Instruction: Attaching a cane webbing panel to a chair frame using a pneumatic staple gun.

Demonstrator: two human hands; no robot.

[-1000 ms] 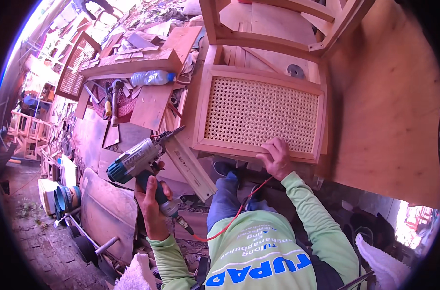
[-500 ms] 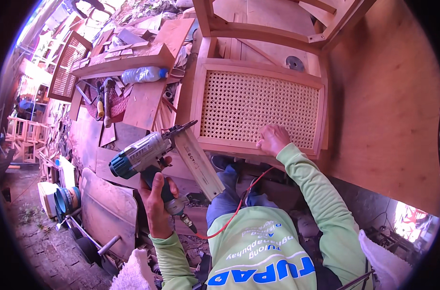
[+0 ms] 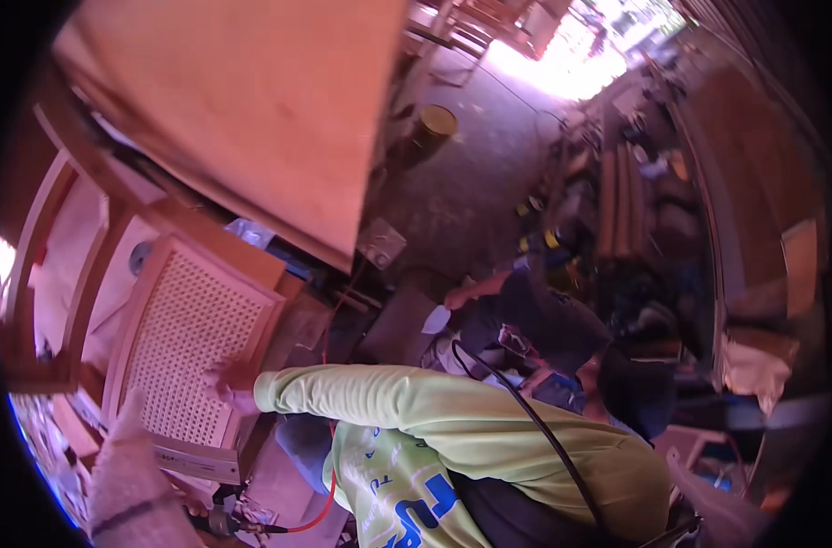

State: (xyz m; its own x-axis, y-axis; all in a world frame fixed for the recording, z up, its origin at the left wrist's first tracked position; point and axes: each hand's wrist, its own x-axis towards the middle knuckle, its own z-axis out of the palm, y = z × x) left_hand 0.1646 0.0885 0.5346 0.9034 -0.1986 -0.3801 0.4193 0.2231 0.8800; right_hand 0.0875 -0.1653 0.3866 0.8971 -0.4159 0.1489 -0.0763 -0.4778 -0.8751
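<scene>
A wooden chair with a woven cane seat (image 3: 192, 315) lies tilted at the left. My right hand (image 3: 231, 384) rests at the seat's near edge, its fingers curled in. The hand is blurred, and whatever it may hold is hidden. Below it, my left hand (image 3: 189, 500) shows only in part behind a whitish cloth (image 3: 132, 484). It grips a nail gun, whose long pale magazine (image 3: 199, 462) lies across the seat's lower corner. A red air hose (image 3: 323, 511) runs from the tool's fitting (image 3: 222, 522) up past my shirt.
Beyond the chair rises a large plywood panel (image 3: 242, 100). Right of centre, another person in a dark shirt (image 3: 544, 320) and cap bends low, a pale object (image 3: 437, 320) by one hand. A yellowish bucket (image 3: 431, 128) stands on the floor; planks (image 3: 621, 201) and clutter line the right.
My view has swung to the right, so the chair now sits at the left and another person has come into sight. My right hand stays at the cane seat; the nail gun is now mostly hidden.
</scene>
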